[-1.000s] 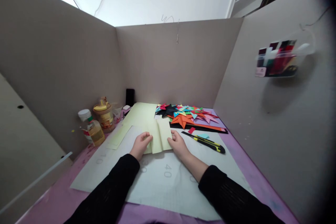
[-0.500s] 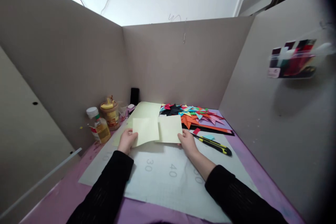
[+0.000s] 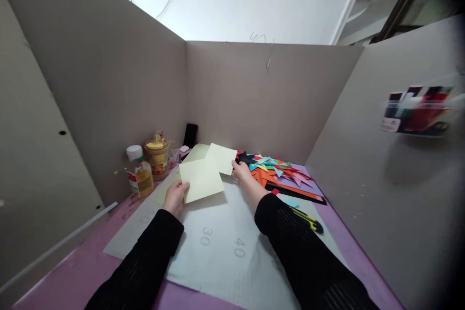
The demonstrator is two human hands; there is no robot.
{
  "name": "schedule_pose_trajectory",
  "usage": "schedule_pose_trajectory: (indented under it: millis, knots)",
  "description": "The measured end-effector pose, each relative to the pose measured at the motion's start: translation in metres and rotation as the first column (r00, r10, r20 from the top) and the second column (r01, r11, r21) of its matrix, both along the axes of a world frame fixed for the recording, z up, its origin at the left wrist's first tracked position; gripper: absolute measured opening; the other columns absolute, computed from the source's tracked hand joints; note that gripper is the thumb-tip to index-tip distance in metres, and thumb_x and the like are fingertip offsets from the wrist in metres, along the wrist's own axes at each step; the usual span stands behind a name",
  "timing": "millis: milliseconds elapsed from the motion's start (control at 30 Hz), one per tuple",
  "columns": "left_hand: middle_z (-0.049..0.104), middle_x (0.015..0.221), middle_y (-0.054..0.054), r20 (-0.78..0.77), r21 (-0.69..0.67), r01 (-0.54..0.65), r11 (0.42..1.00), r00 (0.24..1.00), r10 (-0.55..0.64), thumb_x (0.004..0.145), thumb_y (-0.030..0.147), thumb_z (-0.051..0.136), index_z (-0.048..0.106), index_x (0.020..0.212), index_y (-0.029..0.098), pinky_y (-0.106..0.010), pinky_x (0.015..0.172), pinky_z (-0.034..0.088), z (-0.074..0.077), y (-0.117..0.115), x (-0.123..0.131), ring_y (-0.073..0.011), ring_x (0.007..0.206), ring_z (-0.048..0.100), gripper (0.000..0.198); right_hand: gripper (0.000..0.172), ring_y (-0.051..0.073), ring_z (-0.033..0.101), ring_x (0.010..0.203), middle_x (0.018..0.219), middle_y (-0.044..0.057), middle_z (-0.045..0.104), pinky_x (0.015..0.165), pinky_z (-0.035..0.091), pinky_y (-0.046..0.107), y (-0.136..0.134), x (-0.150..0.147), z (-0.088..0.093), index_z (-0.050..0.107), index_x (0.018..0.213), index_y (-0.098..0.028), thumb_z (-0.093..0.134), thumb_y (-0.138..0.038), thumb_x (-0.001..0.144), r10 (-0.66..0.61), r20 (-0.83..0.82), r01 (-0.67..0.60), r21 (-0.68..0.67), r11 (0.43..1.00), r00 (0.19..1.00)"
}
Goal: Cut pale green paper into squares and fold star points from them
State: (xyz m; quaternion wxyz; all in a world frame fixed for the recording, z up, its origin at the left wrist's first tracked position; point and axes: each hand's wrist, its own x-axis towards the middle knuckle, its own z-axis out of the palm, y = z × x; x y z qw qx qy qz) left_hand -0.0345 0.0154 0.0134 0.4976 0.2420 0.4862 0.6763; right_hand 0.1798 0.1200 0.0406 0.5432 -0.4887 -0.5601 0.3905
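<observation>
My left hand (image 3: 176, 198) pinches the left edge of a pale yellow square of paper (image 3: 201, 181), held above the mat. Farther back, my right hand (image 3: 241, 172) grips the right edge of a second pale yellow paper square (image 3: 222, 157). The left square overlaps the near left corner of the right one. Behind them lies a larger pale yellow sheet (image 3: 196, 152), partly covered by the squares. Folded coloured paper pieces (image 3: 269, 164) are heaped just beyond my right hand.
A white mat with printed numbers (image 3: 218, 261) covers the purple tabletop. A yellow-black utility knife (image 3: 312, 223) lies partly behind my right sleeve. At the left stand a bottle of amber liquid (image 3: 141, 177), a lidded tub (image 3: 157, 157) and a black phone (image 3: 190, 134). Grey partitions (image 3: 250, 97) enclose the table.
My right hand has moved forward and left with its paper square, over the larger sheet. The left square has tilted, its right side raised. The head view has shifted slightly.
</observation>
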Motion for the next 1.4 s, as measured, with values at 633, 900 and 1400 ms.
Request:
schedule_pose_trajectory:
  millis: [633,900,1400]
  knots:
    - [0.067,0.102,-0.015,-0.011,0.115,0.631,0.767,0.773,-0.635,0.065,0.017,0.072,0.055,0.115,0.012,-0.036,0.078,0.051,0.005,-0.028,0.046,-0.027,0.088,0.065,0.053,0.035,0.021,0.05,0.112,0.12,0.007,0.056,0.093,0.043,0.041,-0.135,0.079,-0.037,0.066,0.099,-0.027,0.048,-0.007,0.076,0.243,0.542,-0.531,0.473,0.703,0.804]
    - [0.069,0.091,-0.012,-0.119,0.049,0.72,0.692,0.693,-0.712,0.064,0.023,0.075,0.059,0.109,0.013,-0.033,0.072,0.05,0.008,-0.033,0.062,-0.0253,0.084,0.065,0.049,0.025,0.024,0.054,0.097,0.104,0.01,0.058,0.077,0.044,0.034,-0.115,0.075,-0.04,0.058,0.061,-0.019,0.067,-0.04,0.068,0.219,-0.055,-0.211,0.12,0.97,0.974]
    - [0.065,0.081,-0.005,-0.429,0.085,0.502,0.861,0.798,-0.423,0.068,0.039,0.07,0.059,0.087,0.013,-0.024,0.065,0.044,0.006,-0.033,0.074,-0.0159,0.073,0.058,0.033,0.037,0.009,0.029,0.052,0.054,-0.007,0.034,0.05,0.025,0.023,-0.114,0.07,-0.043,0.037,0.057,-0.02,0.064,-0.042,0.07,0.01,-0.184,0.004,0.074,0.997,0.983]
